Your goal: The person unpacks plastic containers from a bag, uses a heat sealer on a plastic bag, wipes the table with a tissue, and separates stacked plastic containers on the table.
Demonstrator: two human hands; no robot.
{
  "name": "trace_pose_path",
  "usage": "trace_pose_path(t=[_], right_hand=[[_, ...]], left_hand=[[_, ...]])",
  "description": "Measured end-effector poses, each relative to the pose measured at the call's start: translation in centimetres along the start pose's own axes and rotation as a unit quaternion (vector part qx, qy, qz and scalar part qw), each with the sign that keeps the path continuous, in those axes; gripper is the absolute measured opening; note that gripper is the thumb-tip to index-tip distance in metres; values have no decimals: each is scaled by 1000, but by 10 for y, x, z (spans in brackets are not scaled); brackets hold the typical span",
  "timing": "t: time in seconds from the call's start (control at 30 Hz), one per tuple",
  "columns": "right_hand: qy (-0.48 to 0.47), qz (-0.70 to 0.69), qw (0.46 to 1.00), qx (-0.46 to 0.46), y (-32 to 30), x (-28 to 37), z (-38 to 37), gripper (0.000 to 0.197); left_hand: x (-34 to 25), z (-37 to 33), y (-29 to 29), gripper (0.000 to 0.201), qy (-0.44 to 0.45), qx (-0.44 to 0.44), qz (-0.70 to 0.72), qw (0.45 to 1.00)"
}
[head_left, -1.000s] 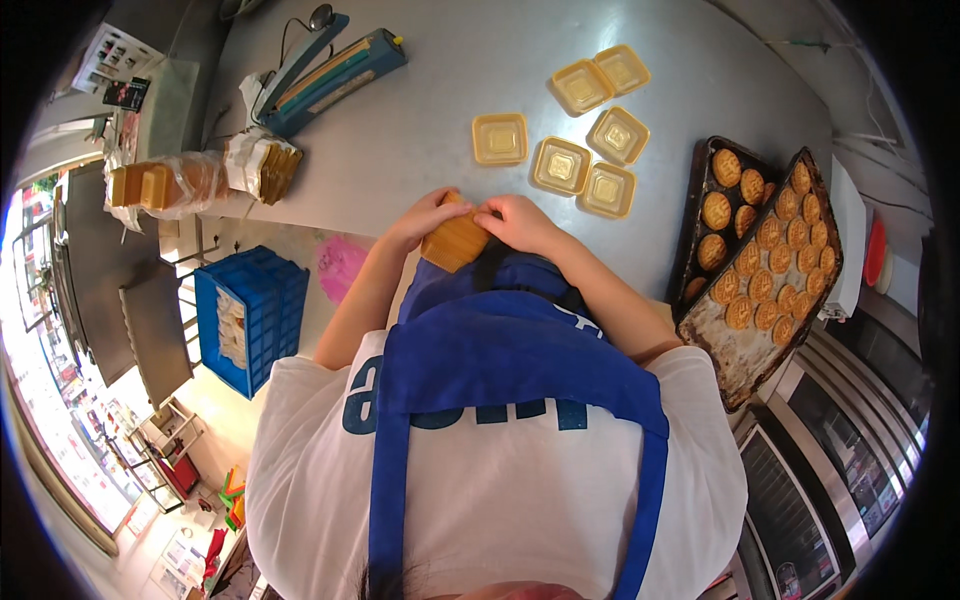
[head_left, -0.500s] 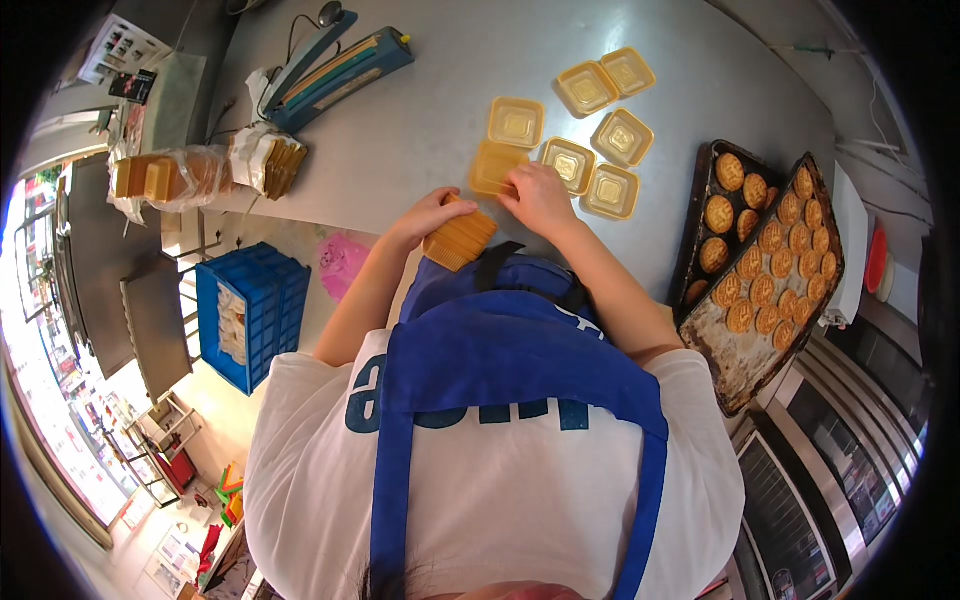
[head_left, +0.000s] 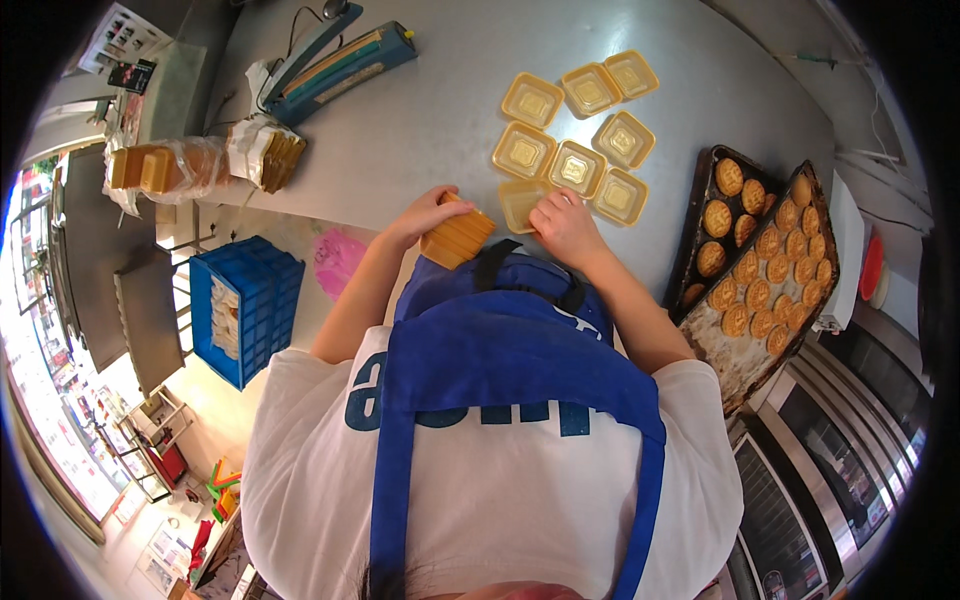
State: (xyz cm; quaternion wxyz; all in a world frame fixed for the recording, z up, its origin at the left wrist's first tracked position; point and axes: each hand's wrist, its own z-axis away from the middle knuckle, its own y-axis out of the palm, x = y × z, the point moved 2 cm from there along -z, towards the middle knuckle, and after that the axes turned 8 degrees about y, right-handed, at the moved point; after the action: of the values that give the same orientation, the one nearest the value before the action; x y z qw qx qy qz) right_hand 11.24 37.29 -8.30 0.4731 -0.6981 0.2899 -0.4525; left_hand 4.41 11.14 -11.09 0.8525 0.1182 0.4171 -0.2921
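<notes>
My left hand (head_left: 428, 215) is closed around a stack of nested yellow plastic trays (head_left: 457, 242), held at the table's near edge against my apron. Just right of it, my right hand (head_left: 568, 228) pinches the edge of a single yellow tray (head_left: 519, 206). That tray is low over the tabletop or resting on it; I cannot tell which. Beyond lie several square trays with rounded corners, among them a near one (head_left: 524, 150), one beside it (head_left: 578, 168) and a farther one (head_left: 532, 101). Their hollow sides face up.
On the right, two dark baking trays (head_left: 735, 370) of round golden pastries (head_left: 757, 293) overlap. A blue bag sealer (head_left: 345, 75) stands far left on the metal table (head_left: 440, 110). Wrapped tray stacks (head_left: 190, 168) lie at its left edge, above a blue crate (head_left: 270, 310).
The tray my right hand held now lies among the others, and the one beyond it has shifted away. My right hand has come nearer and right, with another tray in its fingers.
</notes>
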Motion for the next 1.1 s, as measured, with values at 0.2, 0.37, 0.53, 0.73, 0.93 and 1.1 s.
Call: trace_pose_path(t=[0.2, 0.37, 0.53, 0.73, 0.93, 1.1], right_hand=[[107, 62, 991, -57, 1, -1, -12, 25], [143, -131, 977, -89, -2, 32, -37, 27], [140, -304, 940, 67, 26, 42, -37, 25], [208, -370, 897, 127, 21, 48, -41, 24], [218, -356, 901, 119, 20, 52, -44, 23], [216, -302, 923, 105, 19, 48, -53, 22]], left_hand=[[-6, -4, 2, 80, 29, 25, -6, 999], [-12, -6, 2, 80, 52, 18, -40, 998], [-8, -1, 2, 82, 37, 5, -31, 999], [3, 6, -2, 81, 39, -24, -17, 999], [14, 10, -6, 77, 41, -15, 27, 999], [32, 12, -15, 74, 26, -52, 27, 998]])
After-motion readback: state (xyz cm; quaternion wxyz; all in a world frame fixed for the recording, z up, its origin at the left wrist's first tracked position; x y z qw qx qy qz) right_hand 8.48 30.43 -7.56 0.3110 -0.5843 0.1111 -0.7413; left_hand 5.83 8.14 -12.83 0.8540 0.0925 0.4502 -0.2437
